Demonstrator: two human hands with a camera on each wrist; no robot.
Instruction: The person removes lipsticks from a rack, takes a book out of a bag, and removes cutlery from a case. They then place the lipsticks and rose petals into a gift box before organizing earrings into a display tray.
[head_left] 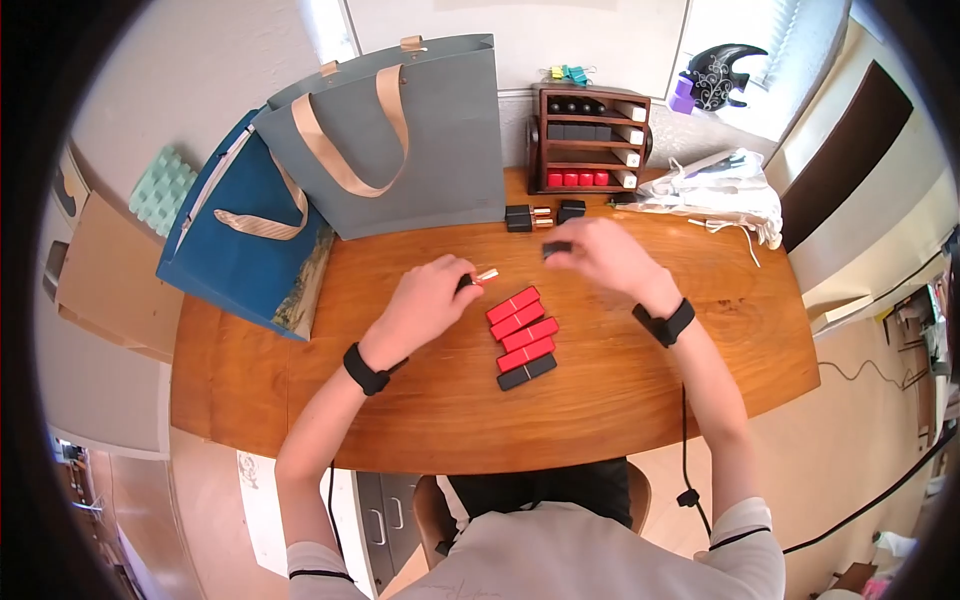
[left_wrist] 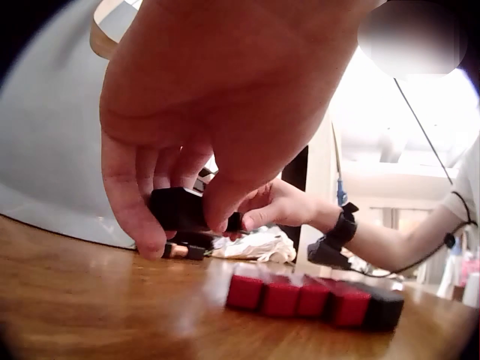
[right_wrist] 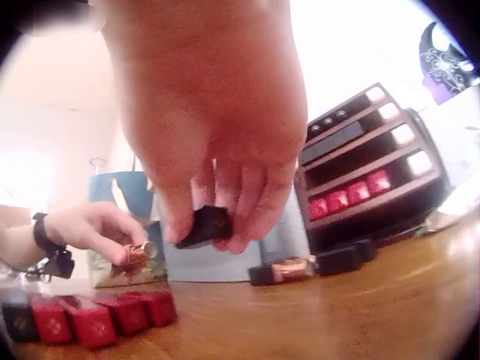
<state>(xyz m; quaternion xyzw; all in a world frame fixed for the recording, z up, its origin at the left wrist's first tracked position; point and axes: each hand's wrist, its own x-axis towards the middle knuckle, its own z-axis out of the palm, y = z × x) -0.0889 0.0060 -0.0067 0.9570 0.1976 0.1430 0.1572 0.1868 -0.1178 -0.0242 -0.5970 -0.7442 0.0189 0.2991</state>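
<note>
My left hand [head_left: 425,300] pinches a black lipstick base with its gold tube [head_left: 486,276] sticking out towards the right, above the wooden table. Just across from it, my right hand [head_left: 605,255] holds a black lipstick cap [right_wrist: 206,227] between thumb and fingers, apart from the gold tube. Below and between the hands lies a slanted row of several red lipsticks [head_left: 528,329], with a black lipstick [head_left: 527,372] at its near end. Behind the right hand are uncapped black lipsticks with gold tubes [head_left: 541,218] and a black piece [head_left: 571,210].
A brown tiered rack [head_left: 540,140] at the back holds red and black lipsticks. Left of it stand a large grey paper bag [head_left: 440,140] and a blue bag [head_left: 240,185]. A clear plastic bag [head_left: 720,200] lies back right, near a black fish ornament [head_left: 718,78].
</note>
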